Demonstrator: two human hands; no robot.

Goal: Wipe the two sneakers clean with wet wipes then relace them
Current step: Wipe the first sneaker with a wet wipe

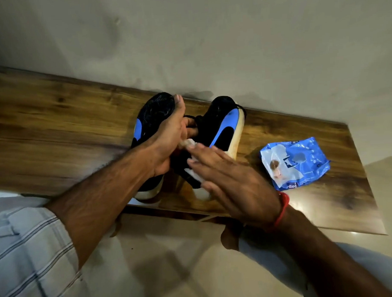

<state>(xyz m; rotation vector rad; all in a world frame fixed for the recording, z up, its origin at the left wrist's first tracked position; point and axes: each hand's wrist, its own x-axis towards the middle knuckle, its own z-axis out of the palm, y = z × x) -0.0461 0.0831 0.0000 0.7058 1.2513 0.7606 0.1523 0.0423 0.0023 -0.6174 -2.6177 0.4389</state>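
Two black-and-blue sneakers stood side by side at frame centre on the wooden desk [56, 122], toes toward the wall. Left hand [170, 136] gripped the left sneaker [149, 119] over its upper, thumb along the toe side and fingers curled down between the two shoes. Right hand [231, 180] lay flat, fingers straight, pressing a white wet wipe [192, 171] against the inner side of the right sneaker [223, 127] — only scraps of the wipe showed past the fingertips. Black laces [194, 121] lay loose between the shoes. The blue wipes packet [295, 162] sat on the desk right of centre, well apart from the shoes. Judged step: wiping, lacing not yet begun. For a clean pass — keep the palm flat so the wipe stays spread, stroke heel to toe, refold to a fresh face once soiled, and give the yellowed sole edge [237, 138] firmer pressure. The steadying hand would probably serve better on the shoe being wiped.
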